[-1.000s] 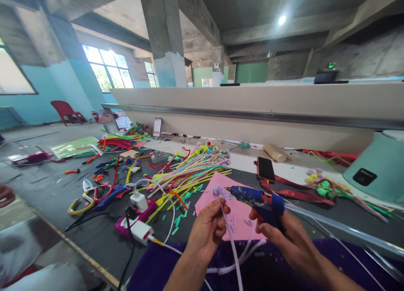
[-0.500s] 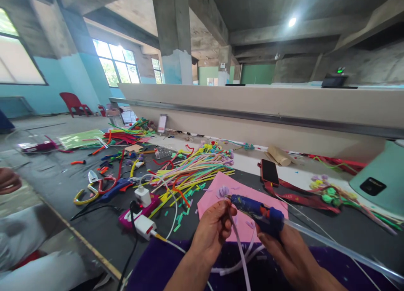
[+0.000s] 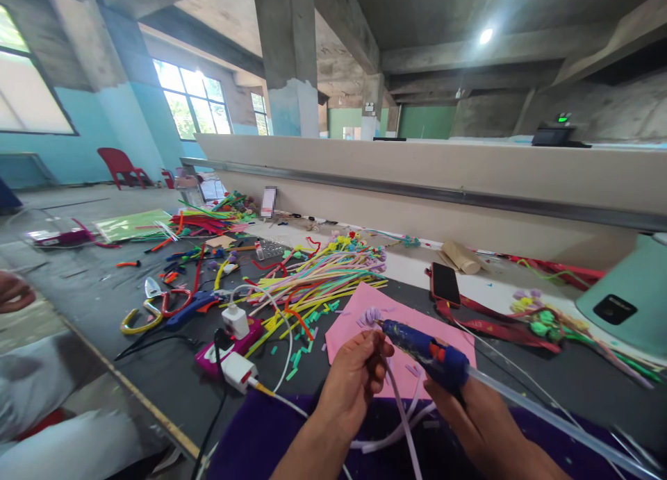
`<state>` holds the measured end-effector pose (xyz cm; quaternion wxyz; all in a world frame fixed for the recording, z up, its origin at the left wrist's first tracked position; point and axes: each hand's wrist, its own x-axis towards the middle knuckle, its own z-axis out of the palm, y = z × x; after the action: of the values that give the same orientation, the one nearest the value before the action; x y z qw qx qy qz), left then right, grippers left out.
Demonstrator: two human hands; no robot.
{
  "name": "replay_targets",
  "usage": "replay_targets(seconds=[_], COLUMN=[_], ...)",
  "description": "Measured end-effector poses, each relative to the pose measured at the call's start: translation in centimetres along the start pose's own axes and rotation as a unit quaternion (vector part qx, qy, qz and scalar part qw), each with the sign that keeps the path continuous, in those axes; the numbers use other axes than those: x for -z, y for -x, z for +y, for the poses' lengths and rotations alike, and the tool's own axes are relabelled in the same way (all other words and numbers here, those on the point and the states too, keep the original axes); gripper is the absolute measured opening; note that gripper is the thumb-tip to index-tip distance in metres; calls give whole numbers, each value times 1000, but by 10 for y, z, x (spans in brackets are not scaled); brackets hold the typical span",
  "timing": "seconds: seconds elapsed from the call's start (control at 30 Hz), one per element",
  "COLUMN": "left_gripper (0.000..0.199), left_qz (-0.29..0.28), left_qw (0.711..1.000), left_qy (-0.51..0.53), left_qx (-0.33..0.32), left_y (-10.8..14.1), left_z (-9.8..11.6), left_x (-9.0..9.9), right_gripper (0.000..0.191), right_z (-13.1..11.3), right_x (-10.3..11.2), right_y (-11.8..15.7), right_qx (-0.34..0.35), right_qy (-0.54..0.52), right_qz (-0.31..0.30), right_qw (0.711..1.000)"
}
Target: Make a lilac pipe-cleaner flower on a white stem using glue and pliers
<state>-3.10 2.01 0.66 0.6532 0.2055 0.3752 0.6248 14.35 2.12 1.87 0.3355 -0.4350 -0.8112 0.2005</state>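
Pinched between the fingers of my left hand [image 3: 347,376] is a pale lilac pipe cleaner [image 3: 402,414], its long end hanging down over my lap. At its upper end is a fuzzy lilac flower head [image 3: 369,317]. My right hand [image 3: 482,414] is wrapped round a blue hot glue gun [image 3: 424,346] with a long clear glue stick [image 3: 552,405] out of its back. The nozzle points left and meets or nearly meets the flower head; exact contact is hard to tell. Beneath both hands lies a pink sheet [image 3: 359,299] with small lilac clippings.
Left of me sit a power strip [image 3: 255,335] with chargers and pliers [image 3: 143,317]. Bundled pipe cleaner flowers [image 3: 323,275] lie beyond. On the right are a phone [image 3: 445,283], a red ribbon [image 3: 500,325] and a mint-green appliance [image 3: 628,292]. Another person's hand [image 3: 14,292] shows at far left.
The lilac flower head has tilted slightly against the nozzle, and the hanging pipe cleaner end has swung a little to the right. Both hands keep their grip.
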Motion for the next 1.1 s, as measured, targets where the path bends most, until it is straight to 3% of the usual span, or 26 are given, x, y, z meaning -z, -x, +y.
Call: replay_targets(seconds=[0.27, 0.47, 0.73, 1.1], left_gripper=[22, 23, 17, 17], left_qz=[-4, -1, 3, -11], left_qw=[1000, 1000, 1000, 1000], left_qy=[-2, -5, 8, 5], left_qx=[6, 5, -4, -7], left_y=[1, 2, 0, 0], left_z=[0, 1, 0, -1], left_x=[-1, -2, 4, 5], right_gripper=[32, 29, 32, 33], right_z=[1, 2, 14, 20], right_x=[2, 9, -1, -3], right_y=[0, -5, -2, -3], right_qx=[21, 63, 47, 19], right_qy=[30, 60, 53, -4], right_qz=[-5, -48, -36, -75], right_qw=[999, 995, 997, 997])
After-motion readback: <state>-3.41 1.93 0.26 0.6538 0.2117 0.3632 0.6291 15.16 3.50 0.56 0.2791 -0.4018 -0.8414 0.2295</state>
